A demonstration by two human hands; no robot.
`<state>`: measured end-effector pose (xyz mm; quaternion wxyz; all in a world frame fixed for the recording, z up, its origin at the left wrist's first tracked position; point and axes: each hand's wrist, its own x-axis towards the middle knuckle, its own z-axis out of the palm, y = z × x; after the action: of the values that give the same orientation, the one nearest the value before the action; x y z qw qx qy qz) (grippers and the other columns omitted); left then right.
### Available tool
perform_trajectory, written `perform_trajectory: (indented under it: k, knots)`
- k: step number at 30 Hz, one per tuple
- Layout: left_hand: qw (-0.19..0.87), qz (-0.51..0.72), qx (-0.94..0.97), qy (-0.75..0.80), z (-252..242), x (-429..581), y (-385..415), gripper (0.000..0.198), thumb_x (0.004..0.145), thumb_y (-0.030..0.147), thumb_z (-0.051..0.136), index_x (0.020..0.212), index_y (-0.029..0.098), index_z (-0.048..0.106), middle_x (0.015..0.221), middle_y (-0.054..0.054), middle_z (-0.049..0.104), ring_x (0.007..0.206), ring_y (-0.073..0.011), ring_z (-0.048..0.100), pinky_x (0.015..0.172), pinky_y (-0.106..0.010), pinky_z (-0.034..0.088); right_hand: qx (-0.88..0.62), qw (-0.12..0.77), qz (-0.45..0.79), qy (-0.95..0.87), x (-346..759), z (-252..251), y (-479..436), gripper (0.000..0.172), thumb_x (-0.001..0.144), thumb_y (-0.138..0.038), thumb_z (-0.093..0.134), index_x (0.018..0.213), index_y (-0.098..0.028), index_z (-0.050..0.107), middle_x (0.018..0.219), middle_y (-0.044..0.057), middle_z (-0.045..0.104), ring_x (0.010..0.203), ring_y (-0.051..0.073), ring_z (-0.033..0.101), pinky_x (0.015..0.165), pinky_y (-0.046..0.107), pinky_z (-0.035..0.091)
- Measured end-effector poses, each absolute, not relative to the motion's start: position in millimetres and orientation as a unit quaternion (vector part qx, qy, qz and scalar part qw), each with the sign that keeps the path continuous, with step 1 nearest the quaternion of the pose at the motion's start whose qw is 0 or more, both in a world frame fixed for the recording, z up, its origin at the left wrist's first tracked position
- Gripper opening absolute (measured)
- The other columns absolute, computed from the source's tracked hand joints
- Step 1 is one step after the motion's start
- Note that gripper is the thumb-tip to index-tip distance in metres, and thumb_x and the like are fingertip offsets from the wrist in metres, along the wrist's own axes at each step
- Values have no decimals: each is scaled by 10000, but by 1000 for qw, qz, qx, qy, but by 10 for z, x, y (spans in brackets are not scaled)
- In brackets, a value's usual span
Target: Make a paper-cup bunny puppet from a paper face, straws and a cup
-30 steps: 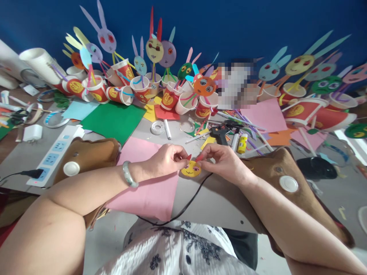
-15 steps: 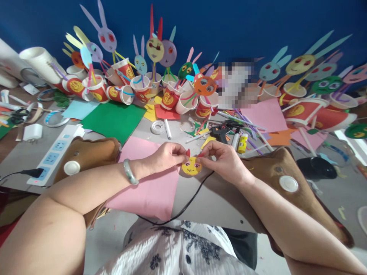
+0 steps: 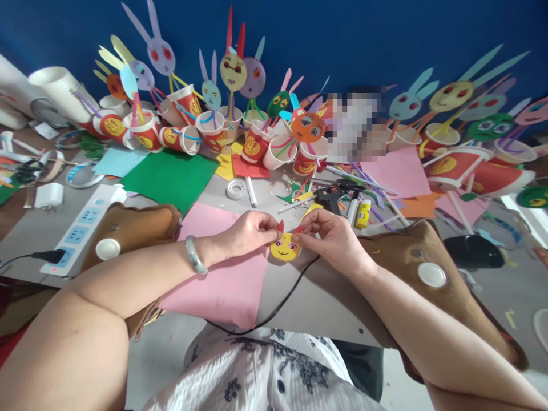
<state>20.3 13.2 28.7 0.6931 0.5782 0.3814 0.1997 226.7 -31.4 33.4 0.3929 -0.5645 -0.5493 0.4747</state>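
Note:
A round yellow paper face (image 3: pixel 285 249) with drawn eyes and a mouth is held between my two hands, just above the grey table. My left hand (image 3: pixel 256 229) pinches its upper left edge, beside a small red paper ear (image 3: pixel 281 225). On the other side, my right hand (image 3: pixel 336 240) pinches the upper right edge, where a second red ear (image 3: pixel 298 229) shows by the fingertips. The fingers of both hands are closed. Under my left wrist lies a pink paper sheet (image 3: pixel 214 291).
Red paper cups (image 3: pixel 256 142) bearing paper rabbit faces line the blue wall. A glue gun (image 3: pixel 329 200), a yellow glue stick (image 3: pixel 363 214), a white marker (image 3: pixel 251 192) and a tape roll (image 3: pixel 236 189) lie beyond my hands. Brown pouches (image 3: pixel 411 251) and a power strip (image 3: pixel 88 222) flank my arms.
The yellow face has tilted very slightly and shifted a little up and left. Both hands keep their pinch on it; little else differs.

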Motion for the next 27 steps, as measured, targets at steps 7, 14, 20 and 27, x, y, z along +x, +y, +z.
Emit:
perform_trajectory:
  k: [7, 14, 20, 27]
  knots:
    - [694, 208, 562, 399, 331, 215, 134, 59, 853, 114, 571, 807, 112, 610, 702, 10, 602, 549, -71, 588, 553, -224, 537, -549, 407, 492, -540, 2274, 294, -312, 348, 619, -336, 921, 788, -191, 654, 731, 4, 700, 634, 135, 642, 597, 248, 527]
    - [686, 219, 573, 392, 335, 207, 143, 59, 846, 104, 577, 803, 118, 615, 673, 21, 597, 576, -61, 572, 584, -200, 482, -551, 414, 487, -537, 2271, 295, -299, 395, 626, -431, 913, 790, -194, 642, 738, 25, 712, 666, 169, 678, 617, 282, 561]
    - [687, 220, 576, 384, 315, 200, 151, 32, 836, 129, 607, 814, 114, 625, 677, 19, 600, 582, -62, 559, 580, -201, 477, -557, 414, 484, -533, 2266, 302, -286, 404, 613, -433, 920, 780, -194, 641, 715, 21, 707, 643, 160, 666, 592, 269, 548]
    - [699, 209, 563, 390, 328, 212, 133, 57, 855, 144, 602, 813, 110, 622, 704, 5, 609, 611, -84, 604, 580, -221, 528, -546, 406, 498, -538, 2255, 283, -303, 391, 625, -426, 914, 785, -195, 642, 703, 14, 696, 638, 159, 661, 601, 273, 545]
